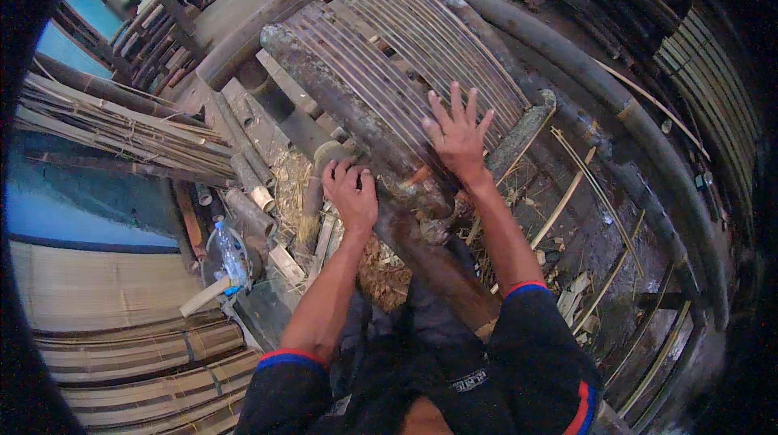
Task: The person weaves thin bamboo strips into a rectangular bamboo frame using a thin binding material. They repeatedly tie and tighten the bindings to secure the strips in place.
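Note:
My right hand [462, 139] lies with fingers spread over the near right part of a bamboo slat panel [405, 38], whose thin strips run lengthwise between thick bamboo poles. My left hand [352, 196] is closed, its fingers curled beside the round end of a bamboo piece [328, 151]; what they hold, if anything, is hidden. Between my hands is the panel's near bamboo rail [348, 111], dark and mottled. Below it, a thick brown bamboo pole [429, 265] slants down to the right, close to my legs.
Bundled thin strips [121, 127] and rolled slat mats [130, 346] lie at the left. A plastic bottle [231, 253] stands near bamboo offcuts [251, 212]. Shavings [381, 273] cover the ground before me. Long curved poles [559, 42] and loose strips [600, 184] are at the right. A person [130, 10] is far left.

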Tool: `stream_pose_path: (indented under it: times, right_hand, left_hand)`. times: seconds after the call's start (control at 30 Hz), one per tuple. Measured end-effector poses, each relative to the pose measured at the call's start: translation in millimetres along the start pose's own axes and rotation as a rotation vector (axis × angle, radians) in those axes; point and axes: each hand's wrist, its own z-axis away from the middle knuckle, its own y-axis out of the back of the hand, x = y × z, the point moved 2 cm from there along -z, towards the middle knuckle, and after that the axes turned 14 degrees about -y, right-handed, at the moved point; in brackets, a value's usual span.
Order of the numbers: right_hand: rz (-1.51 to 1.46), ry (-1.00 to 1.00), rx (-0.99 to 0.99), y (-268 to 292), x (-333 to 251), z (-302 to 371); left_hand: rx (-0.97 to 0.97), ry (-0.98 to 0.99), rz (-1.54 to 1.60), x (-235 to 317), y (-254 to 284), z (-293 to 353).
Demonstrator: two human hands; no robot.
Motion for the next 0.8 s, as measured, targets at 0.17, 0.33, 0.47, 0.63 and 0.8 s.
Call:
stream_pose_path:
  times: [0.17, 0.33, 0.47, 0.63, 0.8]
  right_hand:
    - [-0.043, -0.062, -0.012, -1, 0, -9]
    - [-0.07, -0.092, -0.048, -5, 2, -7]
    - [-0.065, -0.136, -0.041, -3, 2, -5]
    - [-0.014, -0.074, 0.014, 10, -14, 0]
    - [-0.002, 0.049, 0.008, 10, -31, 20]
  left_hand:
    - [0.043, -0.036, -0.022, 0, 5, -6]
    - [-0.002, -0.011, 0.0, 0, 4, -5]
    - [-0.011, -0.002, 0.005, 4, 5, -3]
    - [0.022, 0.003, -0.009, -1, 3, -3]
    - [-0.001, 0.001, -0.026, 4, 5, -3]
